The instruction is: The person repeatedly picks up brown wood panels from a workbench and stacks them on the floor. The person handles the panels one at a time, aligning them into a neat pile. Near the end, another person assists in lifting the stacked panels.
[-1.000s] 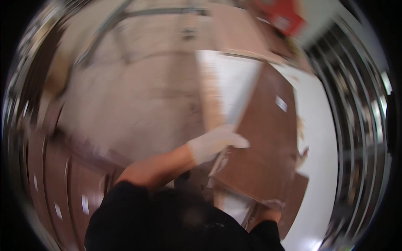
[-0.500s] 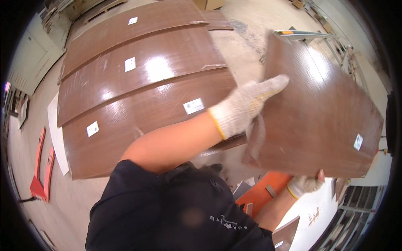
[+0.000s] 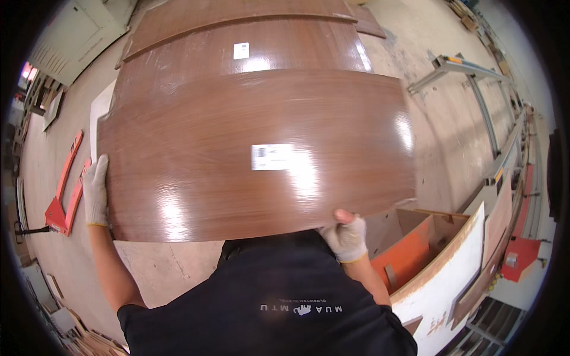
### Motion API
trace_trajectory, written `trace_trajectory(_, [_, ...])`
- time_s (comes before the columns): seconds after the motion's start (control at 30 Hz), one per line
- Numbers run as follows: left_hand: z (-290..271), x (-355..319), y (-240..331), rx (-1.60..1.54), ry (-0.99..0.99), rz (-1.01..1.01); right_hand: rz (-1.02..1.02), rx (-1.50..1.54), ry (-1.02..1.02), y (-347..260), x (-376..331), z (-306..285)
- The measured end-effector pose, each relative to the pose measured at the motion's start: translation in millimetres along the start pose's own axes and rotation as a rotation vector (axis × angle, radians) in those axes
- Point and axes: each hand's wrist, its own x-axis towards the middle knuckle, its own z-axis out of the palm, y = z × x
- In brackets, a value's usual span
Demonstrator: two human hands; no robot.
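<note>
A large brown wood-grain panel (image 3: pixel 196 136), glossy as if wrapped in film, spans the space in front of my body. My left hand (image 3: pixel 97 190), in a pale knit glove with a yellow cuff, grips its left edge. At the near edge, right of the middle, my right hand (image 3: pixel 345 236) holds it with the thumb on top; that glove leaves the thumb tip bare. A white label (image 3: pixel 272 157) sits on the panel's face. Beyond and partly beneath it lie similar brown panels (image 3: pixel 303 44), overlapping like steps. My fingers under the held panel are hidden.
At the left stands a red pallet jack (image 3: pixel 64 207) with its forks out. A bin-like box with an orange board (image 3: pixel 407 252) and a white-faced panel (image 3: pixel 442 279) are close by my right side. A metal frame (image 3: pixel 484 89) stands at the far right.
The held panel has swung from my right to the front, over the stacked panels. My left hand has moved from its face to its left edge; the right hand still holds the near edge.
</note>
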Motion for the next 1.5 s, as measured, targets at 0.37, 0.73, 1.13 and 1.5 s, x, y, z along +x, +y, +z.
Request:
trace_trajectory(0.37, [-20.3, 44.2, -89.9, 0.531, -0.044, -0.045, 0.222, -0.147, -0.084, 21.8, 23.0, 27.8])
trace_trajectory(0.73, [229.9, -95.7, 117.2, 0.17, -0.699, 0.97, -0.184, -1.288, 0.655, -36.5, -164.5, -20.2])
trace_trajectory(1.13, [243.7, -121.0, 100.6, 0.611, -0.493, 1.486, 0.303, -0.987, 2.522, 109.9, -646.4, -234.6])
trace_trajectory(1.5, [294.8, -143.7, 51.8, 0.723, -0.42, 1.265, 0.261, -0.838, 2.487, 96.5, -604.6, -203.7])
